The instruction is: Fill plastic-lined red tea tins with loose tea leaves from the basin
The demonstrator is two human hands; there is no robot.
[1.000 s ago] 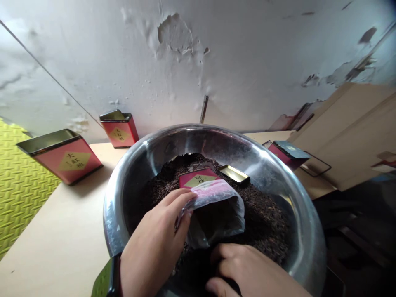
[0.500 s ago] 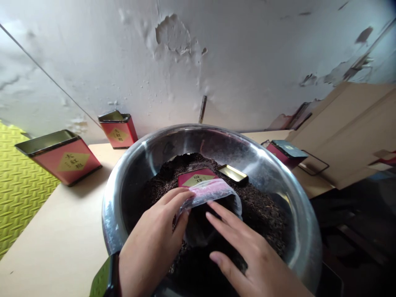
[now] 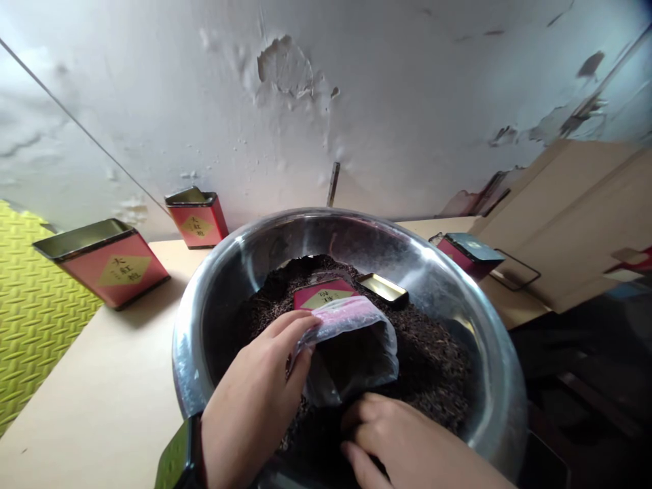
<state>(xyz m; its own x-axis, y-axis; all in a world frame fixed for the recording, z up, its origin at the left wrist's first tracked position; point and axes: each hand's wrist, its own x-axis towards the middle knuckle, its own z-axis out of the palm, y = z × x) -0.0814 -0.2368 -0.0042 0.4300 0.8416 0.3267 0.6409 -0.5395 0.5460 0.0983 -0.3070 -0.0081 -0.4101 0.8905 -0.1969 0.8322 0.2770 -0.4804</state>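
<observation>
A clear plastic bag (image 3: 359, 309) lies with its mouth open toward me over the dark loose tea leaves (image 3: 432, 346). My left hand (image 3: 259, 387) pinches the bag's left edge between thumb and fingers. Below the bag's mouth, my right hand (image 3: 390, 431) is curled down into the tea leaves, its fingertips hidden among them. A red tea tin (image 3: 320, 292) rests on its side in the tea, partly covered by the bag. Beside it sits a small tin lid (image 3: 384, 288), its gold inside facing up. All this is within a large steel basin (image 3: 191, 346).
Two open red tins, a larger one (image 3: 117, 272) and a smaller one (image 3: 201, 224), stand on the table (image 3: 102, 380) left of the basin. Another tin (image 3: 468, 257) is at the right, near a cardboard box (image 3: 575, 217). Behind is a peeling wall (image 3: 407, 122).
My right hand has moved down from the bag's mouth into the tea leaves, and its fingers have curled. My left hand still holds the bag, whose opening now shows more fully.
</observation>
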